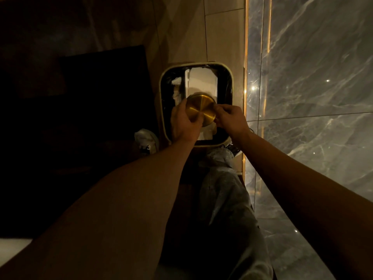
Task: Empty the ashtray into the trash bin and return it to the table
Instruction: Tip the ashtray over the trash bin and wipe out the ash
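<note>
Gripping both sides, hands hold ashtray upside-down, base up, over trash bin.

Head camera looks steeply down, close over the trash bin.

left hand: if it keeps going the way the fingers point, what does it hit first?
The left hand already grips the gold ashtray, so that comes first. Beyond it, probably the white box inside the trash bin; depth is unclear from this top-down view.
</note>
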Demonstrator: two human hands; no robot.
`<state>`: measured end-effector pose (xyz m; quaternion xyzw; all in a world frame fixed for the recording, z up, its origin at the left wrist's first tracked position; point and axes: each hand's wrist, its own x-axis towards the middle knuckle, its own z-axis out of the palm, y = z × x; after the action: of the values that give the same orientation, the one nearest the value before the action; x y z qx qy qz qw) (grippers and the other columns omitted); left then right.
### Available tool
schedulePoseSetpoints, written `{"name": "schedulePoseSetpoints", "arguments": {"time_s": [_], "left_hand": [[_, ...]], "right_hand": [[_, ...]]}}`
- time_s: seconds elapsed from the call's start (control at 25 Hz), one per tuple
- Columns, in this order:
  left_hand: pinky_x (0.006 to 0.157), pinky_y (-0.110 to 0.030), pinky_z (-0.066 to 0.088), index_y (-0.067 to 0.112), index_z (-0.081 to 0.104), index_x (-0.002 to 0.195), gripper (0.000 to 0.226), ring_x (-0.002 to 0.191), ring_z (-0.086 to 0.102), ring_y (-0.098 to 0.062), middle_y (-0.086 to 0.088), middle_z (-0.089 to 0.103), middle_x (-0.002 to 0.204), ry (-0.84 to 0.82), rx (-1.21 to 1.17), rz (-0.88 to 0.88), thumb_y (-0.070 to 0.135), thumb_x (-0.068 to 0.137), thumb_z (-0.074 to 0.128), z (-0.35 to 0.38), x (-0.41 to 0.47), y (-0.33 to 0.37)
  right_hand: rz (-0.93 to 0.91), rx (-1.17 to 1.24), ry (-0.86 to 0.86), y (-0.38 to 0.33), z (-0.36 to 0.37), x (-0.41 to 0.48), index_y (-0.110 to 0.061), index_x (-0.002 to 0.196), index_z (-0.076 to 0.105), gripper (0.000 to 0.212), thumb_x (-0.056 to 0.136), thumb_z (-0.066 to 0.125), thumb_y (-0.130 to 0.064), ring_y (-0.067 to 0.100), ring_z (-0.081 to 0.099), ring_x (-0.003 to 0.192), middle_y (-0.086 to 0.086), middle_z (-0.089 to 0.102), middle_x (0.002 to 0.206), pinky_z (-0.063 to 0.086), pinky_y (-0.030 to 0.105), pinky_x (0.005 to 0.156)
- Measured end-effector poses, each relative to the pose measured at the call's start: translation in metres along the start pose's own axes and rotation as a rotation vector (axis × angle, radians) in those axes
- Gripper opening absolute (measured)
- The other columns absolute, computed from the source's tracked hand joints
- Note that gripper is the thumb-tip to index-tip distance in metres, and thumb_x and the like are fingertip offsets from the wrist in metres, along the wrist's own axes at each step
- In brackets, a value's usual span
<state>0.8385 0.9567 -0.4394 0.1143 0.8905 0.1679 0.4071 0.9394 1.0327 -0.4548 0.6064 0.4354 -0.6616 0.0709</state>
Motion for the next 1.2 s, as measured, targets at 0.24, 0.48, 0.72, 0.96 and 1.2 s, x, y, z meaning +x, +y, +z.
{"name": "schedulePoseSetpoints", "arguments": {"time_s": [0.24,0.48,0.72,0.96,1.2], "left_hand": [[0.100,-0.049,0.044,0.028,0.018,0.153,0.110,0.133,0.038,-0.035,-0.009,0.028,0.152,-0.188,0.363,0.216,0.035,0.066,0.085,-0.008,0.001,-0.005],[0.095,-0.046,0.047,0.028,0.007,0.155,0.115,0.130,0.037,-0.037,-0.016,0.026,0.148,-0.179,0.736,0.347,0.041,0.068,0.082,-0.010,0.002,-0.001],[0.098,-0.047,0.046,0.020,0.018,0.152,0.109,0.139,0.030,-0.033,-0.012,0.023,0.153,-0.217,0.627,0.332,0.035,0.067,0.084,-0.014,0.001,-0.001],[0.110,-0.043,0.036,0.013,0.016,0.153,0.116,0.145,0.028,-0.028,-0.007,0.021,0.160,-0.281,0.456,0.299,0.034,0.064,0.087,-0.023,0.003,-0.001],[0.110,-0.041,0.037,0.012,0.022,0.152,0.114,0.141,0.034,-0.029,-0.008,0.025,0.158,-0.274,0.446,0.321,0.034,0.061,0.088,-0.026,0.008,-0.005]], "right_hand": [[0.024,-0.058,-0.023,-0.002,-0.011,-0.003,-0.009,0.085,0.068,0.026,0.097,0.048,-0.021,0.039,0.068,0.093,0.024,0.069,0.093,0.053,0.056,0.091],[0.033,-0.038,-0.086,-0.010,-0.020,-0.007,-0.015,0.091,0.065,0.017,0.096,0.050,-0.015,0.031,0.068,0.095,0.008,0.067,0.086,0.056,0.046,0.090],[-0.045,-0.145,-0.126,-0.007,-0.027,-0.013,-0.011,0.102,0.067,0.026,0.100,0.047,-0.026,0.016,0.067,0.085,0.008,0.069,0.096,0.057,0.033,0.085],[-0.605,-0.626,-0.097,0.014,-0.016,-0.023,-0.009,0.137,0.047,0.040,0.104,0.034,-0.028,0.026,0.054,0.121,0.017,0.053,0.136,0.042,0.029,0.103],[-0.901,-1.067,-0.134,0.022,-0.023,-0.016,-0.003,0.151,0.021,0.056,0.105,0.022,-0.035,0.032,0.019,0.148,0.021,0.022,0.158,0.022,0.044,0.121]]}}
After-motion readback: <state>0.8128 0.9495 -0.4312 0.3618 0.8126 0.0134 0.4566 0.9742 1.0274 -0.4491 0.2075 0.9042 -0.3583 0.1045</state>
